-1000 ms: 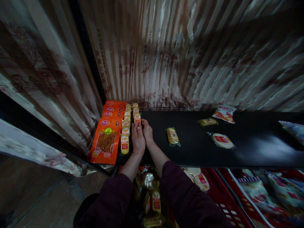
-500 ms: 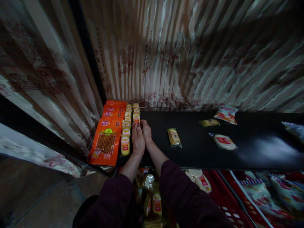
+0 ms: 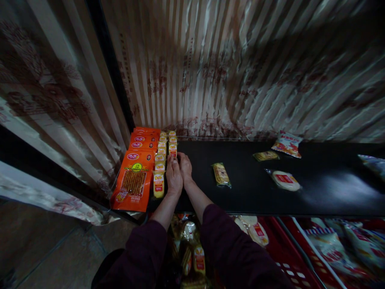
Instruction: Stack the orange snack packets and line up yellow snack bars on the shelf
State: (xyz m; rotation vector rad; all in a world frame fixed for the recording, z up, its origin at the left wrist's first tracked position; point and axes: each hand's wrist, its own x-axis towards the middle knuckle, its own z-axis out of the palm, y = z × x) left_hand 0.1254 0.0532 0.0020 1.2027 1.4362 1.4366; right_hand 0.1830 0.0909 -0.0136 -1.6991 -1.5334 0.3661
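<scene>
My left hand (image 3: 174, 175) and my right hand (image 3: 185, 165) meet side by side at the near end of the second row of small yellow packets (image 3: 172, 143). Their fingertips touch the nearest packet of that row; whatever lies between the palms is hidden. Left of my left hand runs another row of yellow packets, its front one (image 3: 159, 184) lying flat with a red label. Beyond it, orange snack bags (image 3: 132, 180) overlap in a row at the left end of the black shelf (image 3: 195, 200).
On the shelf to the right lie a yellow packet (image 3: 221, 174), another one (image 3: 266, 155), a round white packet (image 3: 284, 180) and a red-and-white bag (image 3: 287, 144). Below are a red basket (image 3: 270, 233) and more packets (image 3: 199, 259). A pleated curtain (image 3: 210, 72) hangs behind.
My hands have shifted very slightly, staying together at the same row. The packets and bags on the shelf look unmoved.
</scene>
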